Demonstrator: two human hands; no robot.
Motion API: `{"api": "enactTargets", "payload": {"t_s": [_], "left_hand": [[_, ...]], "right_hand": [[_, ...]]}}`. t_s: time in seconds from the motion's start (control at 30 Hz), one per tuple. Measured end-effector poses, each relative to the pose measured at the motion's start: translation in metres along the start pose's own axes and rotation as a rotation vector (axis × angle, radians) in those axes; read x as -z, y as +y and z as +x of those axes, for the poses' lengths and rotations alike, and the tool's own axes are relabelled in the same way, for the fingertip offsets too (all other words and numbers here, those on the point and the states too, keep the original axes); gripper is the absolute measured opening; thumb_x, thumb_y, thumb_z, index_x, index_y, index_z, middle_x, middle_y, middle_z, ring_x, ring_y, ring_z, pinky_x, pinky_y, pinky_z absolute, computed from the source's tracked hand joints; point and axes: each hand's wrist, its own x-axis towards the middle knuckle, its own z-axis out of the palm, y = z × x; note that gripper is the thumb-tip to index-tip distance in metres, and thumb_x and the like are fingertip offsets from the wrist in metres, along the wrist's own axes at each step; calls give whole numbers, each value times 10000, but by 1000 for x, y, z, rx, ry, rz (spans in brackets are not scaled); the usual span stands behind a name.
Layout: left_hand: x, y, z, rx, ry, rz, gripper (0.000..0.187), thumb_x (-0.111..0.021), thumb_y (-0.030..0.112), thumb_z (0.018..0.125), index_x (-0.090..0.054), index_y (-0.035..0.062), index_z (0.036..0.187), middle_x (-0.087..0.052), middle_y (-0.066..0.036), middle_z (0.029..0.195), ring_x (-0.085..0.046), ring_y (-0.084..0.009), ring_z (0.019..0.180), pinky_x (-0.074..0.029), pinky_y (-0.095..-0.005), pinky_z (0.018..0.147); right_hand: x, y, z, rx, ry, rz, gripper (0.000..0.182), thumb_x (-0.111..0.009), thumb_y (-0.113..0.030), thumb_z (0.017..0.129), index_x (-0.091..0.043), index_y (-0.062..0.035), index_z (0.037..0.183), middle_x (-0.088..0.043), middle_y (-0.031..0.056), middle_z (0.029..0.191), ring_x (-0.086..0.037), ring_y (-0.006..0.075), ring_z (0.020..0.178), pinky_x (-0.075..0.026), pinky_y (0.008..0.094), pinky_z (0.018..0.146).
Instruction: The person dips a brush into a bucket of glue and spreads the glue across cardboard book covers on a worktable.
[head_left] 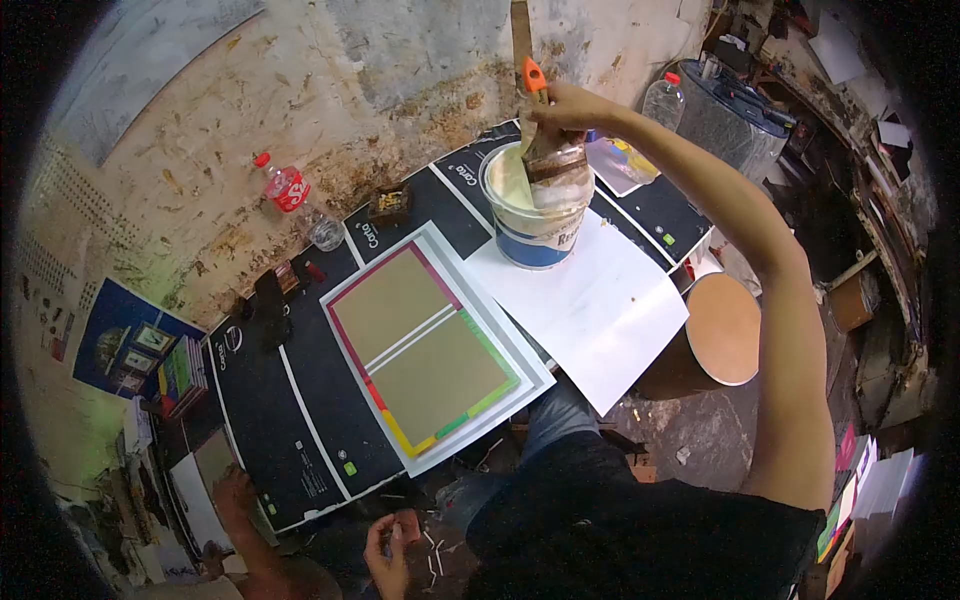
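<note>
My right hand (566, 110) is closed round the handle of a wide brush (556, 165) with an orange end. The brush head is at the mouth of a white and blue bucket (536, 245), which has pale paste on its inner wall. Under the bucket lies a white sheet (610, 310). Beside it, a flat panel (440, 365) with two beige areas and a red, yellow and green border lies on the black-covered table (310, 400). Low in the view, my left hand (388, 560) has its fingers curled against a small reddish block (408, 525).
A co-worker's hand (235, 495) rests at the table's left end. Along the wall are a red-labelled bottle (288, 188) and a small box (390, 204). A round brown-topped container (722, 330) stands at the right, with a drum (730, 115) behind.
</note>
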Motion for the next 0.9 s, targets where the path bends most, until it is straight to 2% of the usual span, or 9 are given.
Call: {"api": "enactTargets", "payload": {"t_s": [0.1,0.23,0.37,0.5,0.53,0.63,0.77,0.8,0.9], "left_hand": [[-3,-4,19,-68,36,-93,200,-539,101,944,-592,-22,1092,-628,-94,1025,-591,-170,976,-443,-283,881],[-20,43,60,-289,35,-275,226,-522,105,948,-579,-35,1116,-626,-113,1020,-598,-173,966,-451,-292,884],[-67,46,134,-363,90,-445,264,-528,160,961,-565,-27,1143,-612,-63,888,-573,-128,812,-463,-269,753],[-110,23,180,-345,111,-481,261,-514,192,970,-576,0,1136,-602,-29,816,-518,-69,714,-415,-221,644],[-119,14,187,-329,125,-503,267,-509,225,976,-585,39,1152,-541,16,778,-486,-44,678,-378,-187,590],[-144,-13,199,-370,201,-530,229,-509,207,968,-606,47,1100,-556,13,756,-509,-61,658,-401,-212,570],[-149,-14,191,-334,279,-275,218,-511,198,960,-625,26,1027,-572,-20,691,-537,-88,625,-431,-250,561],[-148,-10,186,-318,288,-205,219,-512,197,957,-629,20,1008,-575,-29,673,-543,-95,617,-437,-258,560],[-148,-9,186,-355,306,-188,224,-508,199,959,-628,10,962,-569,-51,622,-541,-106,570,-435,-273,539]], "right_hand": [[6,-14,24,-102,-164,-143,265,-576,-299,831,-555,-36,803,-540,39,567,-506,130,402,-411,266,366],[-2,-38,44,74,-245,-365,292,-546,-314,812,-532,-24,787,-573,75,614,-553,180,478,-436,316,412],[-34,-67,60,161,-424,-659,271,-560,-292,779,-524,-28,827,-597,120,706,-612,249,691,-485,399,660],[-85,-88,53,451,-313,-918,387,-645,-163,699,-538,-63,1057,-654,153,834,-636,332,752,-495,456,665],[-95,-104,40,534,-370,-871,557,-668,-78,687,-472,-83,1208,-647,192,948,-627,382,888,-497,470,734],[-148,-134,23,575,-382,-923,667,-671,-37,673,-432,-80,1294,-644,195,887,-617,412,892,-487,497,749],[-243,-127,30,725,-195,-617,591,-599,10,695,-476,-87,1265,-593,192,1071,-603,413,923,-492,488,764],[-269,-112,36,872,-41,-442,544,-605,-81,746,-475,-94,1274,-640,196,941,-619,404,893,-494,501,777],[-320,-93,19,703,11,32,475,-699,-262,734,-563,-106,1162,-637,172,858,-624,389,834,-491,460,719]]}}
